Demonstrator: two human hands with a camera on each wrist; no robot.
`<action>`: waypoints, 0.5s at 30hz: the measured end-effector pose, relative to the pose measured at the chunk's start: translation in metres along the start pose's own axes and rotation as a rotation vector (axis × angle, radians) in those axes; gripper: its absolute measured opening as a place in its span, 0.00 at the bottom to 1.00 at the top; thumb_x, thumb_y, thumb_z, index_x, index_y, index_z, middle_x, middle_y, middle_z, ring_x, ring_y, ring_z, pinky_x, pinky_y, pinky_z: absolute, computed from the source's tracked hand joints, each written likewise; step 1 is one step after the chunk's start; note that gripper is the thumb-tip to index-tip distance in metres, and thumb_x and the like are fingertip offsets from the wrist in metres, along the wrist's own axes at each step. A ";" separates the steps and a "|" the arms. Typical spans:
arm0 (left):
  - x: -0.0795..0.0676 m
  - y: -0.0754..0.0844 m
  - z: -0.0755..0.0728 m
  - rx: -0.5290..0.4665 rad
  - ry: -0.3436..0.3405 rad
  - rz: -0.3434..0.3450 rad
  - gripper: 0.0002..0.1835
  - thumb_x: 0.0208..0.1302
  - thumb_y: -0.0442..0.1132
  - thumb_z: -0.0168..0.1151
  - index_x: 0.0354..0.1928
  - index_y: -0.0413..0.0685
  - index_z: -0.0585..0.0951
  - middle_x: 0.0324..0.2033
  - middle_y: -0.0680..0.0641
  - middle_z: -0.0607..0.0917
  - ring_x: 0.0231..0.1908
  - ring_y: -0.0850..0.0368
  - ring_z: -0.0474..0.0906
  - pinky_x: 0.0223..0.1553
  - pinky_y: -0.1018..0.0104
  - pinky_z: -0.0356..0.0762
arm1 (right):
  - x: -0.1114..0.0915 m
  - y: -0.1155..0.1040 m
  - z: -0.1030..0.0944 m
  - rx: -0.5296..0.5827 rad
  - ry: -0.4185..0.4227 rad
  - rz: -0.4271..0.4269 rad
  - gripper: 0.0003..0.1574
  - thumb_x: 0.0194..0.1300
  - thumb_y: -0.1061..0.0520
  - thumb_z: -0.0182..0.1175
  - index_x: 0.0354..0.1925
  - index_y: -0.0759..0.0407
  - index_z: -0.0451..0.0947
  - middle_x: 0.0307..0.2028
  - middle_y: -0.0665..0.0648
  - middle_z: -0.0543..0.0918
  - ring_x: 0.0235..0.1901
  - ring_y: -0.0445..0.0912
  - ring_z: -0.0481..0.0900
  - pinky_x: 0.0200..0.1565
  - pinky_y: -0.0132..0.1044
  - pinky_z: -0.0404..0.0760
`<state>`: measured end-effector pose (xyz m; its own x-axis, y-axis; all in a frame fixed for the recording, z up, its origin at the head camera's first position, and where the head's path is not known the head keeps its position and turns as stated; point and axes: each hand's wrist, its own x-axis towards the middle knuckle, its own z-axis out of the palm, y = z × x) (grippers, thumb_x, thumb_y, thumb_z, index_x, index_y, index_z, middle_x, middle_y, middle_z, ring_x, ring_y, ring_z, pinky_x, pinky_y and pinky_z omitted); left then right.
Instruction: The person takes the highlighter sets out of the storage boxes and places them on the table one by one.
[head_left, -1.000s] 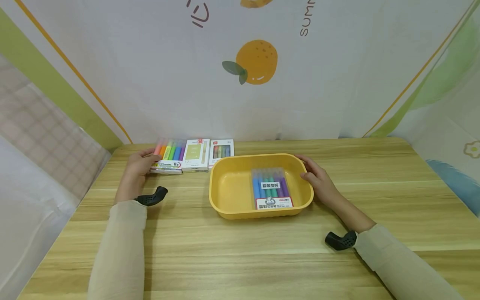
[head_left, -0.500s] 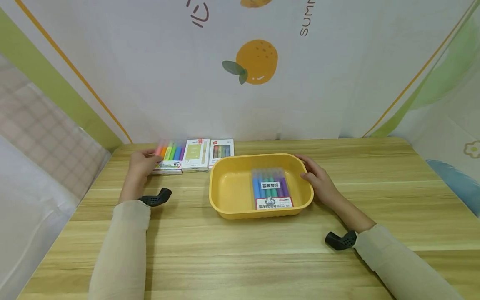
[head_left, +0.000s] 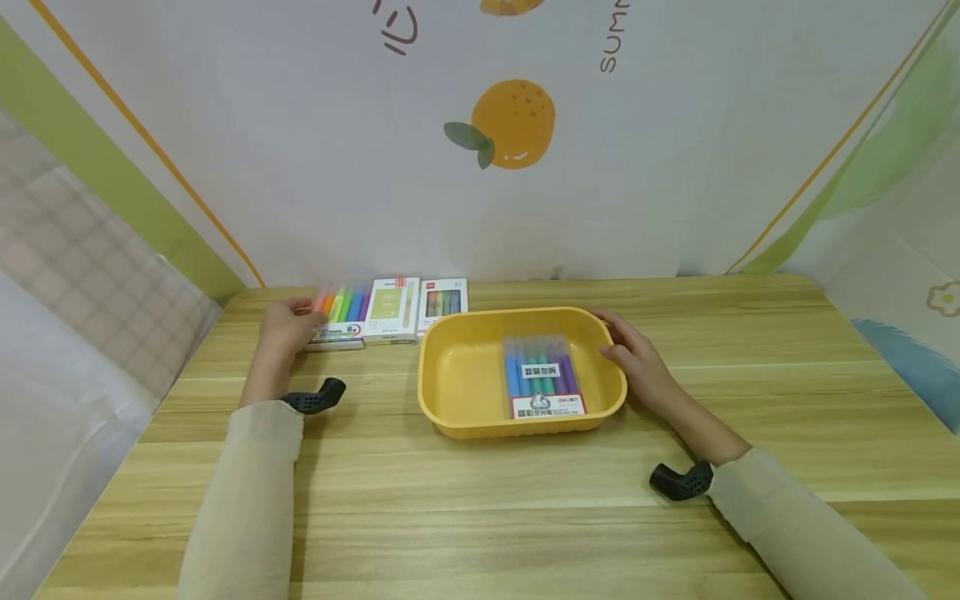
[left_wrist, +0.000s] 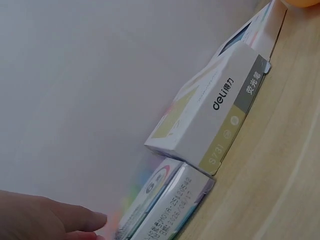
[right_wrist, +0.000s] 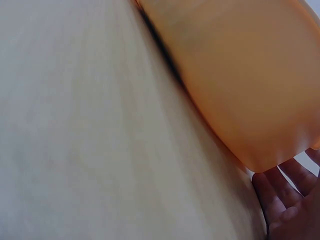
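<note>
At the back left of the table, my left hand point(head_left: 287, 327) touches the left side of a clear pack of highlighters point(head_left: 343, 310) in several colours. In the left wrist view its straight forefinger point(left_wrist: 80, 216) reaches that pack's end. A white highlighter box point(head_left: 392, 310) stands right of the pack, and another white box point(head_left: 442, 302) with a window comes after it. My right hand point(head_left: 637, 362) grips the right end of a yellow plastic tray point(head_left: 465, 429), thumb over the rim and fingers outside. Inside lies a pack of blue, green and purple highlighters point(head_left: 542, 375).
The wooden table point(head_left: 480, 517) runs up to a printed cloth point(head_left: 637, 192) behind the boxes. The tray's back left corner overlaps the windowed box in the head view. Black wrist cameras point(head_left: 315, 397) stick out from both sleeves.
My left hand has shifted slightly right, and the highlighter pack under its fingers has moved a little right toward the white box. The right hand and the tray have stayed still.
</note>
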<state>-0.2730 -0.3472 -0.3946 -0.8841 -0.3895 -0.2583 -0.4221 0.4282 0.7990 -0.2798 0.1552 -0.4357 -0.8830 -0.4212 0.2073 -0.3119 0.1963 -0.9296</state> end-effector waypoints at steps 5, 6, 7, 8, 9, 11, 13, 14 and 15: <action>-0.003 0.003 0.000 -0.017 -0.031 0.012 0.35 0.77 0.49 0.44 0.80 0.42 0.53 0.76 0.34 0.60 0.73 0.39 0.59 0.73 0.44 0.64 | 0.000 0.000 0.000 0.007 -0.003 0.004 0.34 0.73 0.64 0.44 0.76 0.62 0.58 0.67 0.75 0.70 0.52 0.37 0.79 0.47 0.27 0.84; -0.004 0.004 0.000 -0.020 -0.036 0.017 0.35 0.78 0.50 0.43 0.80 0.42 0.53 0.76 0.34 0.59 0.73 0.38 0.59 0.73 0.44 0.63 | 0.000 0.000 0.000 0.009 -0.003 0.005 0.34 0.73 0.64 0.44 0.76 0.62 0.58 0.67 0.75 0.70 0.53 0.37 0.79 0.47 0.27 0.84; -0.005 0.004 0.000 -0.019 -0.041 0.021 0.36 0.78 0.51 0.43 0.80 0.42 0.52 0.77 0.34 0.59 0.73 0.38 0.59 0.73 0.43 0.63 | 0.000 0.000 0.000 0.009 -0.004 0.007 0.34 0.73 0.63 0.44 0.76 0.61 0.58 0.67 0.74 0.70 0.53 0.37 0.79 0.47 0.27 0.84; -0.006 0.005 0.000 -0.020 -0.044 0.025 0.36 0.78 0.52 0.42 0.80 0.42 0.52 0.77 0.34 0.59 0.73 0.37 0.59 0.73 0.43 0.63 | 0.000 -0.001 0.000 0.010 -0.005 0.006 0.34 0.73 0.63 0.44 0.76 0.61 0.58 0.67 0.74 0.70 0.53 0.37 0.79 0.47 0.27 0.84; -0.006 0.007 0.000 -0.018 -0.042 0.032 0.36 0.78 0.52 0.42 0.80 0.42 0.52 0.77 0.34 0.58 0.73 0.37 0.59 0.73 0.42 0.63 | 0.000 -0.001 0.000 0.011 -0.006 0.006 0.34 0.73 0.63 0.44 0.76 0.61 0.58 0.67 0.74 0.70 0.53 0.37 0.79 0.47 0.27 0.84; -0.008 0.009 0.001 0.004 -0.035 0.054 0.36 0.78 0.53 0.42 0.80 0.42 0.53 0.77 0.33 0.58 0.74 0.35 0.58 0.73 0.41 0.63 | 0.000 -0.001 0.000 0.010 -0.005 0.005 0.34 0.73 0.64 0.44 0.76 0.61 0.58 0.67 0.74 0.70 0.53 0.37 0.79 0.48 0.27 0.84; -0.009 0.013 0.001 0.039 -0.025 0.081 0.36 0.78 0.53 0.41 0.79 0.41 0.53 0.77 0.32 0.57 0.74 0.33 0.57 0.73 0.39 0.62 | 0.000 -0.001 0.000 0.009 -0.005 0.003 0.34 0.73 0.63 0.44 0.76 0.62 0.58 0.67 0.74 0.70 0.53 0.36 0.79 0.48 0.26 0.83; -0.009 0.015 0.001 0.061 -0.017 0.098 0.36 0.79 0.54 0.41 0.79 0.40 0.54 0.77 0.31 0.57 0.74 0.32 0.57 0.73 0.38 0.62 | 0.000 0.000 0.000 0.008 -0.004 0.002 0.34 0.73 0.63 0.44 0.76 0.62 0.58 0.67 0.74 0.70 0.53 0.36 0.79 0.48 0.26 0.83; -0.010 0.017 0.001 0.086 -0.013 0.116 0.37 0.78 0.55 0.41 0.79 0.39 0.54 0.76 0.30 0.57 0.74 0.31 0.57 0.73 0.37 0.62 | -0.001 0.000 0.000 0.007 -0.004 0.003 0.34 0.74 0.63 0.44 0.76 0.62 0.58 0.68 0.74 0.70 0.53 0.36 0.79 0.48 0.26 0.83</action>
<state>-0.2715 -0.3352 -0.3793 -0.9301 -0.3229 -0.1749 -0.3324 0.5379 0.7747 -0.2793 0.1556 -0.4354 -0.8825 -0.4241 0.2034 -0.3067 0.1910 -0.9324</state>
